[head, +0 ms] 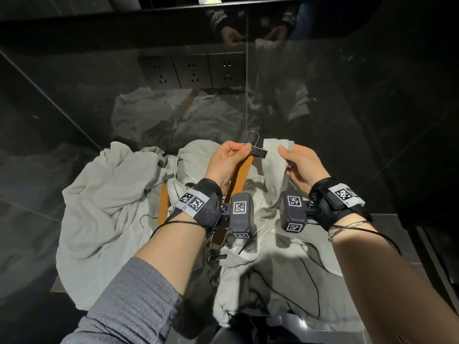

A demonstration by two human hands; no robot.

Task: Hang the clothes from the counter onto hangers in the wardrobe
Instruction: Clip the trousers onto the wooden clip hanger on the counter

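Pale grey-green clothes [106, 209] lie heaped on the glossy black counter [29, 244]. My left hand [227, 161] pinches a black metal clip [258, 151] at the upper end of a wooden clip hanger [244, 175]. My right hand [301, 163] pinches the edge of a light garment [274, 155] and holds it up right beside that clip. A second wooden hanger bar [164, 207] with a wire hook lies among the clothes at left. Another clip [218, 256] of the hanger shows below my left wrist.
A shiny black wall [74, 83] with three power sockets [192, 70] rises behind the counter and mirrors the clothes. A shelf edge [173, 7] runs across the top. The counter's right end [387, 219] drops to a dark sill.
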